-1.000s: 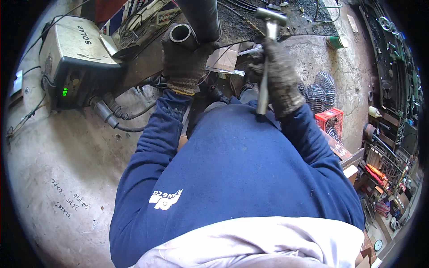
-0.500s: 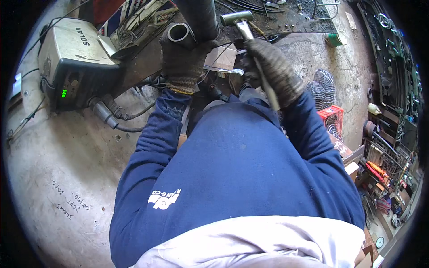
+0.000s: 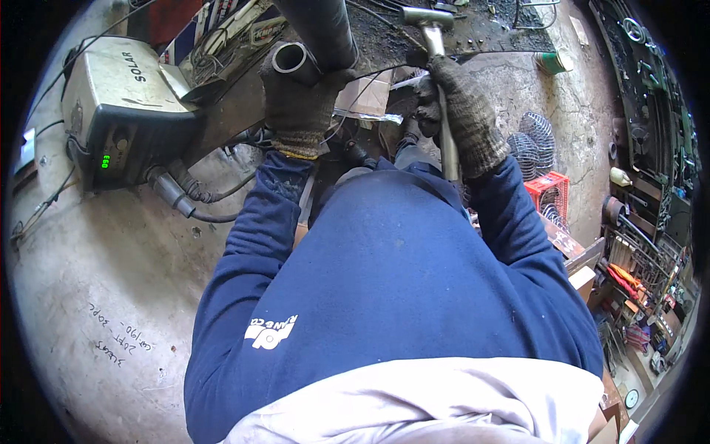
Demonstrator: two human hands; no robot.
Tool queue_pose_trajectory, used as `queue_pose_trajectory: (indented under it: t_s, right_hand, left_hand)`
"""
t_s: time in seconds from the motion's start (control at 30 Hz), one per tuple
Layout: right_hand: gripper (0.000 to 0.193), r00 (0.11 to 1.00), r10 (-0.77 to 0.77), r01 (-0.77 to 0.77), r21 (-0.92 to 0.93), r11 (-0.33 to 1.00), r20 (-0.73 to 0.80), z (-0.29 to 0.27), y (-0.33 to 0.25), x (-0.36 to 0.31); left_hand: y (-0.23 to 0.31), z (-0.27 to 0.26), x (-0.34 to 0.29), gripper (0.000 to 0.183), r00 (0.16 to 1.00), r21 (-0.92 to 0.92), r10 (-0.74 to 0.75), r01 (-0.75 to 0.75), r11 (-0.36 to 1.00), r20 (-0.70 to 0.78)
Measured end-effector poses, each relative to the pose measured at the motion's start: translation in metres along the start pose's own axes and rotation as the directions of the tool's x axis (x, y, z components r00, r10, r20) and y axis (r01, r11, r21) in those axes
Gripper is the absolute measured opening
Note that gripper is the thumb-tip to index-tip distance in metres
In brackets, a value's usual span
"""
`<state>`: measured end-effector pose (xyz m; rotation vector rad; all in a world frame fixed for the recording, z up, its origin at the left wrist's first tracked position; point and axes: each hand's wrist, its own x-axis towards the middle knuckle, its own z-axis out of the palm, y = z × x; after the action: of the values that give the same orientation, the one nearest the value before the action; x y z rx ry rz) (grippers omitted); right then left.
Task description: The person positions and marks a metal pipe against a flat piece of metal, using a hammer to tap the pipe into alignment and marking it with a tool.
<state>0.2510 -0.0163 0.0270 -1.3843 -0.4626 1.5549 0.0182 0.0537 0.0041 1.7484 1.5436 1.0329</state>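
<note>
My left hand (image 3: 299, 109), in a dirty knit work glove, is closed around a short metal pipe (image 3: 289, 58) whose open round end points up. Right beside that pipe a thicker dark pipe (image 3: 324, 33) stands on the workbench (image 3: 492, 35), leaning a little. My right hand (image 3: 470, 118), gloved as well, grips the metal handle of a hammer (image 3: 433, 33). The hammer's head is up at the far end, above the bench edge and to the right of both pipes. Its handle runs back along my palm toward my wrist.
To the left stands a white and black welding machine (image 3: 133, 111) with a cable plug (image 3: 171, 191) at its front. Wire fan guards (image 3: 534, 140) and a red crate (image 3: 549, 194) lie on the floor at right. A green can (image 3: 553, 63) stands by the bench.
The hammer and my right hand have moved slightly right and up, and the handle is more upright. My left hand stays on the short pipe, which has shifted slightly left.
</note>
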Motion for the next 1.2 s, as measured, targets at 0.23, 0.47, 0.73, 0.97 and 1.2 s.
queue_pose_trajectory:
  t_s: [0.23, 0.47, 0.73, 0.97, 1.2]
  right_hand:
    - [0.034, 0.987, -0.006, 0.045, -0.242, 0.969, 0.158, 0.011, 0.005, -0.003]
    - [0.042, 0.877, -0.446, 0.406, -0.769, 0.493, 0.177, -0.018, -0.033, 0.02]
    - [0.047, 0.624, -0.583, 0.227, -0.834, -0.503, 0.521, -0.019, -0.049, 0.081]
    - [0.035, 0.824, -0.39, 0.56, -0.698, 0.446, 0.411, 0.053, -0.022, 0.062]
    - [0.037, 0.945, -0.213, 0.327, -0.671, 0.665, 0.25, 0.064, -0.004, 0.066]
  left_hand:
    - [0.002, 0.0, 0.002, 0.085, 1.0, -0.04, -0.022, 0.022, 0.999, 0.001]
    - [0.0, 0.006, -0.003, 0.079, 0.995, -0.012, 0.006, -0.008, 1.0, -0.097]
    - [-0.004, 0.002, 0.002, 0.077, 0.999, -0.108, 0.009, -0.012, 0.994, -0.032]
    - [-0.001, 0.003, 0.0, 0.081, 0.994, -0.1, -0.106, 0.104, 0.99, -0.022]
    - [0.011, 0.002, -0.023, 0.076, 0.99, 0.116, -0.069, 0.083, 0.99, -0.12]
